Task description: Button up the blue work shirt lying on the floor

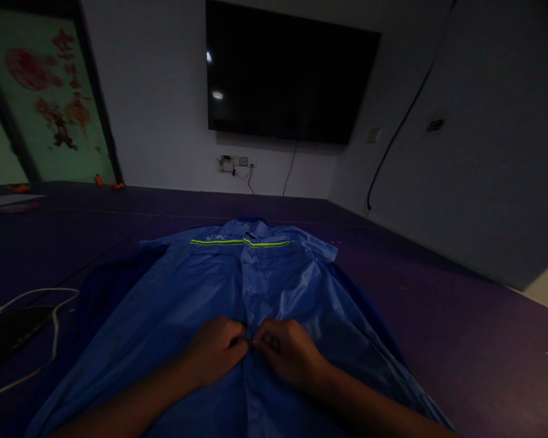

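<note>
Shirt [201,286], blue, lime stripe [219,242] across chest, laid front up on purple floor [438,298] before you. Your left hand [217,353] and right hand [291,353]: fingertips narrow, pinching its front placket [251,301], nearly touching.

Light-blue short-sleeved shirt [201,283]: thin, smooth cloth, soft sheen along the folds. Bright yellow-green chest stripes [219,242]: flat, smooth-looking trim. Dark-blue cloth [112,281] under the shirt: duller, matt. Purple floor [438,267] around the shirt: smooth, low sheen. Black rectangular television [296,73] beyond the shirt: glossy, light spots reflected. Thin white cable [55,331] left of the shirt: smooth, plastic-looking.
</note>
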A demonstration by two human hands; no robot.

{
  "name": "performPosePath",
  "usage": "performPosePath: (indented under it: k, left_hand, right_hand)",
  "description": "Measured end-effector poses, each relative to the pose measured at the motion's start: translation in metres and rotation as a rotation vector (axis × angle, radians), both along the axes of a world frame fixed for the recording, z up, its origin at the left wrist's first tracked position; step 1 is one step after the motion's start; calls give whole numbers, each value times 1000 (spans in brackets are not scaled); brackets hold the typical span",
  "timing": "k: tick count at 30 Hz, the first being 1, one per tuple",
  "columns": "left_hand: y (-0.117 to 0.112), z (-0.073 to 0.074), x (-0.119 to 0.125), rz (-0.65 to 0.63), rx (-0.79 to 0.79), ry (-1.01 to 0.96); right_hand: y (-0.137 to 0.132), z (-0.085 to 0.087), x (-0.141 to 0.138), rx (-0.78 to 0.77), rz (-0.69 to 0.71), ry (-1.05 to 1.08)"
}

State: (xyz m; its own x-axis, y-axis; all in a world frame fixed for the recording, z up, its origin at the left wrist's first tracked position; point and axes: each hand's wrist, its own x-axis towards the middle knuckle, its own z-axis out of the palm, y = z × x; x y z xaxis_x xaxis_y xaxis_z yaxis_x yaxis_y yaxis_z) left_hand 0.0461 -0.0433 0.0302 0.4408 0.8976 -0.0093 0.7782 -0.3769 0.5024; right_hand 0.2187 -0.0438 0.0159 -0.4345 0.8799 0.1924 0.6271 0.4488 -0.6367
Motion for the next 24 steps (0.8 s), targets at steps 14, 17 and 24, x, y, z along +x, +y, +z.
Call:
performPosePath:
  k: [14,17,24]
  left_hand:
    - [3,1,0,8,-36,-22]
    - [4,0,0,6,-36,-16]
    - [4,0,-1,18,-48,-19]
  right_hand:
    - [-1,1,0,24,-5,-55]
    - [-1,2,-1,20,-9,-70]
    - [-1,0,0,34,10,-89]
